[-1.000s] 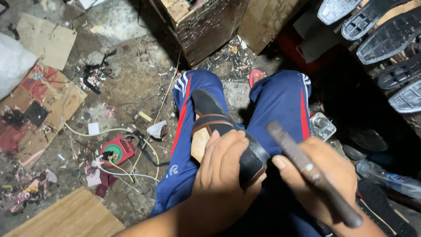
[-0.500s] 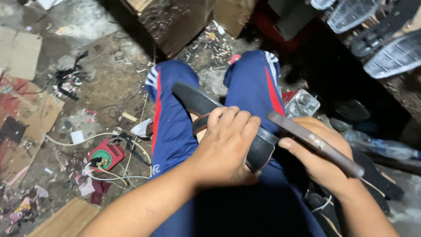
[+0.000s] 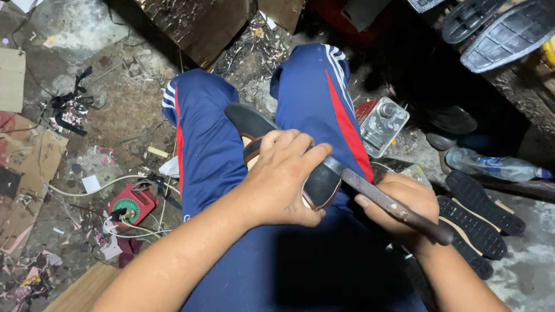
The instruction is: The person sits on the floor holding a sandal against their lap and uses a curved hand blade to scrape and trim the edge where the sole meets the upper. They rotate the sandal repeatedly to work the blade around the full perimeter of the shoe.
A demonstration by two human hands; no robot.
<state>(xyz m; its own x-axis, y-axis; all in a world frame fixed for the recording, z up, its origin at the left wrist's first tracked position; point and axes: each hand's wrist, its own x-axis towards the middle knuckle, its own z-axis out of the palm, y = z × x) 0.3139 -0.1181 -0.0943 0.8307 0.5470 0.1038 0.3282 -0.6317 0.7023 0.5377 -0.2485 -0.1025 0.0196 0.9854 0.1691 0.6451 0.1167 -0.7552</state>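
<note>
A black and brown sandal [image 3: 252,126] lies across my lap, on blue track trousers with red and white stripes. My left hand [image 3: 283,176] presses down over its middle and grips it. My right hand [image 3: 404,202] holds a long dark metal rod-like tool [image 3: 388,202] whose tip meets the sandal's heel end under my left fingers. The sandal's heel is partly hidden by my left hand.
On the right lie black shoe soles [image 3: 477,216], a clear plastic bottle [image 3: 491,166] and a clear square bottle [image 3: 381,124]. More soles [image 3: 500,29] rest at top right. A red round device with white cord [image 3: 130,205] sits on the littered floor at left. A wooden block [image 3: 199,26] stands ahead.
The view has shifted, so my lap and hands sit further up and left in the picture. Both hands keep their hold; the tool stays against the sandal's heel.
</note>
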